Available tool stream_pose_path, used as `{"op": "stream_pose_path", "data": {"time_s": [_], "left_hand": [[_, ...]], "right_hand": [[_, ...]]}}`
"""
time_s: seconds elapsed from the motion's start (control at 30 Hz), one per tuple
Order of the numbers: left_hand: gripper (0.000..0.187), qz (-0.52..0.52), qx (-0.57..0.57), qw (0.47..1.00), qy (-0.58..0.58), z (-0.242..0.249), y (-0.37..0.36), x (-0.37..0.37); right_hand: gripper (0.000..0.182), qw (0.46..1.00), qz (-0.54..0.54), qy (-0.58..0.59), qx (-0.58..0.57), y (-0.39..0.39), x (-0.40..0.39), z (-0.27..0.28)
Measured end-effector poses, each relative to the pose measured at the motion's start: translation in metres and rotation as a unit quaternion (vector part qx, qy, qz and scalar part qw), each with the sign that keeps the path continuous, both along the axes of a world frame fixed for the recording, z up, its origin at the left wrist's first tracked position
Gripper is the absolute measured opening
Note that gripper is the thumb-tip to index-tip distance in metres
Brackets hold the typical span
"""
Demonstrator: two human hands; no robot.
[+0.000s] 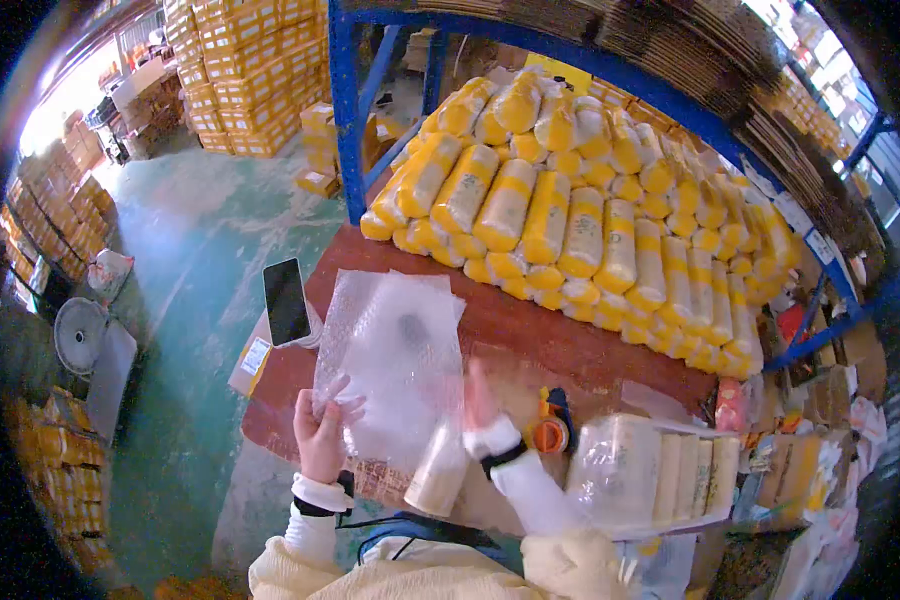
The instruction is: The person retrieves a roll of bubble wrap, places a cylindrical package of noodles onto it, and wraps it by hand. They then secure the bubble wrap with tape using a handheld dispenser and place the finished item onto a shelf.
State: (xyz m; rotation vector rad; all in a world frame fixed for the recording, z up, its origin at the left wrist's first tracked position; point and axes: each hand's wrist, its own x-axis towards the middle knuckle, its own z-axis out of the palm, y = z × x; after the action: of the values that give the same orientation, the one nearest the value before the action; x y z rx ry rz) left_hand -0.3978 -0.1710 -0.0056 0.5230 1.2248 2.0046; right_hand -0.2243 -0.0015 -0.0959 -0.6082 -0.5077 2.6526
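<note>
A stack of clear bubble wrap sheets [390, 350] lies on the reddish-brown tabletop, a dark oval patch showing at its upper right. At the sheets' left edge is my left hand [322, 440], thumb and fingers apart; whether it grips the plastic is not clear. My right hand [478, 400], smeared by motion, is by the sheets' right edge with its fingers stretched out and nothing visible in them. Between my hands, near the table's front edge, a pale cylindrical roll [438, 470] lies tilted. An orange-and-black tape dispenser [550, 432] sits right of my right hand.
Yellow-and-beige wrapped rolls [570, 220] are piled along the table's back, under a blue rack frame [342, 120]. A phone [288, 302] leans at the left. Plastic-wrapped pale rolls [660, 470] are at the right. A fan [80, 335] and cartons [240, 75] stand beyond.
</note>
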Motion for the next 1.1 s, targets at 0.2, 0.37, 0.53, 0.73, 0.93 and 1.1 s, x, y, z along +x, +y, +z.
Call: {"op": "stream_pose_path", "data": {"time_s": [0.2,0.37,0.53,0.73,0.93,1.1], "left_hand": [[0.026,-0.050,0.008,0.999,0.019,-0.012,-0.001,0.080],[0.044,-0.028,-0.064,0.985,0.155,-0.022,-0.015,0.131],[0.072,-0.176,-0.163,0.853,0.464,-0.005,-0.048,0.161],[0.023,-0.228,-0.221,0.889,0.331,-0.041,-0.067,0.172],[0.005,0.111,-0.155,0.958,0.214,-0.050,-0.030,0.073],[0.007,0.250,-0.080,0.861,0.436,0.025,-0.010,0.060]], "right_hand": [[0.038,0.941,-0.145,-0.161,0.258,-0.126,0.070,0.051],[0.020,0.922,-0.244,-0.248,0.168,-0.143,0.109,0.045],[0.028,0.843,-0.187,-0.392,0.319,-0.157,0.137,0.043],[0.034,0.847,-0.206,-0.357,0.335,-0.180,0.128,0.045],[0.035,0.793,-0.217,-0.403,0.402,-0.177,0.124,0.026],[0.090,0.661,-0.136,-0.580,0.456,-0.171,0.053,-0.051]]}}
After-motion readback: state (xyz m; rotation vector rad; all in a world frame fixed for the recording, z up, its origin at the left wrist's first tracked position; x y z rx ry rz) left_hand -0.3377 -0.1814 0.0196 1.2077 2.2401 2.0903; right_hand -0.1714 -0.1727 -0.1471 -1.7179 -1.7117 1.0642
